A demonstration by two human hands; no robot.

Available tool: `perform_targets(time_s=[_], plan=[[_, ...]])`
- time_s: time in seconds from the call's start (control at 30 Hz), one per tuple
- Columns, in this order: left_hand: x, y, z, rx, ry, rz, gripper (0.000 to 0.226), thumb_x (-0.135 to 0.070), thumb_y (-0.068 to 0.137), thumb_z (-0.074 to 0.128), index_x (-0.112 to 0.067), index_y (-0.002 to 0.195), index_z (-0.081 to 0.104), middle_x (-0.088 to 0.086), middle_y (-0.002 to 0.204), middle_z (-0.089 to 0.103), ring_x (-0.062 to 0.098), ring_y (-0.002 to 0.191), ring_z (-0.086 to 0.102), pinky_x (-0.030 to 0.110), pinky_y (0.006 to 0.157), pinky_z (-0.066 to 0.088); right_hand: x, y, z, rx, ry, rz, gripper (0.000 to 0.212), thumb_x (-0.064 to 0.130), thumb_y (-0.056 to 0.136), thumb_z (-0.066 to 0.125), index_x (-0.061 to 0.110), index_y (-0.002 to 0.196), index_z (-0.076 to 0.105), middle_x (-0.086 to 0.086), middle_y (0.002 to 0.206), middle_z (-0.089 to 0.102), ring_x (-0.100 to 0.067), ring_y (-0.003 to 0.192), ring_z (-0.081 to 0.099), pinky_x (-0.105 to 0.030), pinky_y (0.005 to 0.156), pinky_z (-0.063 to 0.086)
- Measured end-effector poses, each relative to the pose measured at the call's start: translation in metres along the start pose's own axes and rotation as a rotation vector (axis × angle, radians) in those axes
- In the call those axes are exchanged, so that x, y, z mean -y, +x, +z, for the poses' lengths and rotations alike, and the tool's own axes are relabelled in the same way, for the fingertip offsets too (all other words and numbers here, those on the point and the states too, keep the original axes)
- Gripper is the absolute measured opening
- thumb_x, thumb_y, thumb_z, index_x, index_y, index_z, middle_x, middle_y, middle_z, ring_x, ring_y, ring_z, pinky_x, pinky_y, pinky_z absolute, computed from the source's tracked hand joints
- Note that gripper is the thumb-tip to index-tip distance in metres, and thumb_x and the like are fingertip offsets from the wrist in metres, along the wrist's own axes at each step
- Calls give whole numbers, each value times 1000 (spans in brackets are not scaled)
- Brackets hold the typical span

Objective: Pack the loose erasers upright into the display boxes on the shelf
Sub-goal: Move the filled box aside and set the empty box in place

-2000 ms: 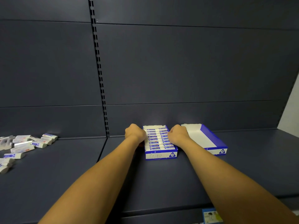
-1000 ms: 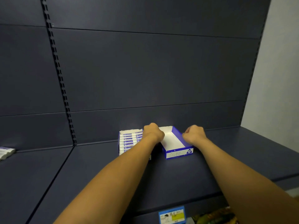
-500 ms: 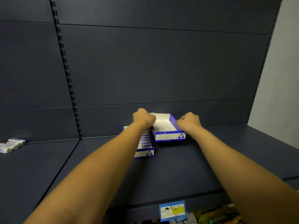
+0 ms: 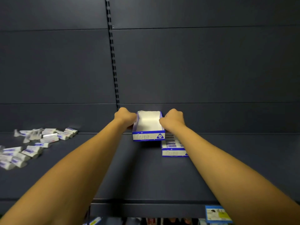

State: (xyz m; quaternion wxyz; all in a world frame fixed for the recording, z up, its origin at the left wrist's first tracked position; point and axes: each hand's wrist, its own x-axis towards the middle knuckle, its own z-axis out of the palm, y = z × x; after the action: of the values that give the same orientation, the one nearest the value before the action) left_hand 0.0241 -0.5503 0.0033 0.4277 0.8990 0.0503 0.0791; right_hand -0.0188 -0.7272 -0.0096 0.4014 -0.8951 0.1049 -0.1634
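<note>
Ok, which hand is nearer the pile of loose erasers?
Left. The left hand holds the empty display box's left wall, on the side facing the loose erasers. The right hand holds the box's right wall, farther from the pile.

Head view faces the shelf (image 4: 146, 176) (slightly downward).

Both hands grip empty box (image 4: 148, 125); filled box (image 4: 172, 146) right; erasers (image 4: 35, 143) left.

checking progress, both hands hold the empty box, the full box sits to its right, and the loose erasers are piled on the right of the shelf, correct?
Not quite. The head view shows the loose erasers piled on the left of the shelf. Both hands do hold the empty box, with the full box to its right.
</note>
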Motion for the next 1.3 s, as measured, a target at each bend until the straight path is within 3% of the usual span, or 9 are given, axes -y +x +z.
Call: perform_targets(time_s=[0.1,0.23,0.3,0.43,0.6,0.77,1.13,1.3], plan=[[23,7,-9,11,10,-34,17,-18,95,61,-6,84,57,11,88,61,19,66,56,27,48,39,12,-4,20,13,-35,19,23,14,91,64,11,75,48,-12,100,67,-23,78,62,-25,52,42],[50,11,-6,47,6,-73,15,-13,95,60,0,100,65,12,88,62,21,69,59,29,51,46,12,-16,43,51,-79,70,11,14,90,63,9,89,53,-9,97,61,-26,80,60,-29,58,45],[61,15,-1,73,-20,-79,16,-13,93,62,-1,102,69,14,95,68,26,79,67,37,67,60,8,-21,50,60,-98,95,12,14,91,62,10,94,52,-7,95,56,-25,80,57,-27,54,42],[68,17,9,123,2,-71,20,-18,92,67,-1,103,71,16,102,70,31,94,69,42,87,60,7,-24,51,24,-124,107,12,14,92,62,10,97,52,-8,97,58,-24,81,57,-26,54,42],[64,17,26,212,-11,-84,24,-26,90,74,-5,102,71,12,102,69,28,96,67,41,89,59,-1,-23,48,-20,-261,115,27,23,92,67,10,114,61,-12,113,65,-28,98,66,-32,72,53],[49,13,47,286,-80,-66,26,-25,88,77,-5,103,73,12,104,71,30,97,68,46,91,59,-20,-19,29,-60,-350,134,37,26,91,69,11,123,59,-12,119,64,-28,102,66,-34,78,55],[33,3,76,337,-143,-4,25,-29,89,76,-9,103,73,10,103,72,28,97,68,47,93,57,-37,-17,-2,-10,-478,150,39,22,92,67,9,127,55,-13,124,61,-29,106,64,-30,70,49],[36,7,58,278,-30,80,25,-24,100,61,-4,110,72,11,111,71,30,104,66,44,97,55,-31,-19,-4,-67,-488,113,21,23,93,63,9,108,62,-11,111,65,-26,90,62,-32,68,49]])
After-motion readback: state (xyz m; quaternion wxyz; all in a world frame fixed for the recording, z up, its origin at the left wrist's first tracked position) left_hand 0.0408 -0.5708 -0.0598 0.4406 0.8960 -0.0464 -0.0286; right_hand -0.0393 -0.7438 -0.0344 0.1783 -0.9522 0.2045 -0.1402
